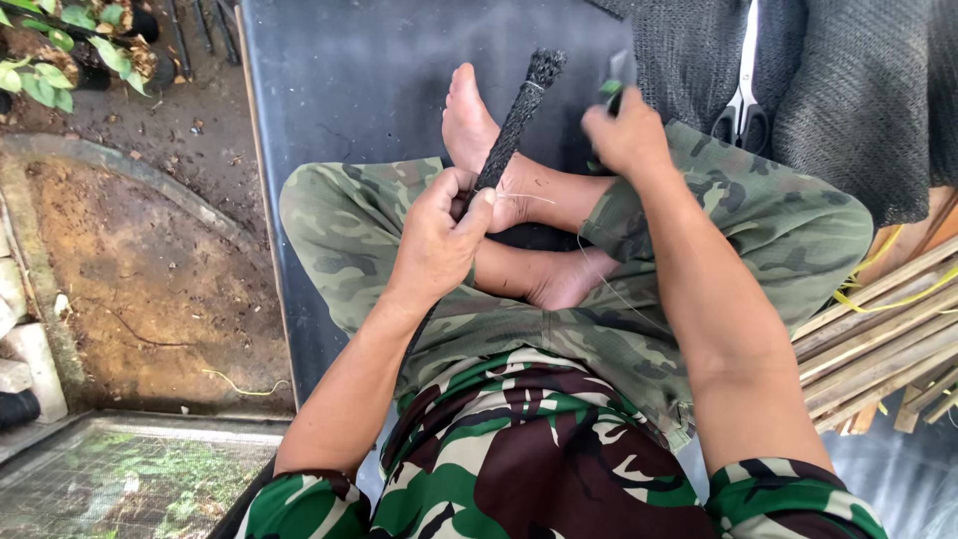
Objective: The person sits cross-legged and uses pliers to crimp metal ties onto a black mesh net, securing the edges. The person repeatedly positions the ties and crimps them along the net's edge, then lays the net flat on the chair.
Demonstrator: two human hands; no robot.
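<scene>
I sit cross-legged in camouflage trousers on a dark mat (369, 90). My left hand (439, 235) grips a long black rough-textured stick (514, 125) near its lower part; the stick slants up and to the right over my bare feet. My right hand (627, 135) is raised beside the stick's upper end and is closed on a small tool with a grey blade and a bit of green (617, 75). The blade is blurred, so its exact kind is unclear.
Scissors with black handles (740, 105) lie on dark knitted cloth (858, 90) at the upper right. A bundle of split bamboo strips (878, 349) lies at the right. Bare soil (140, 260), potted plants (60, 50) and a wire mesh panel (120, 479) are on the left.
</scene>
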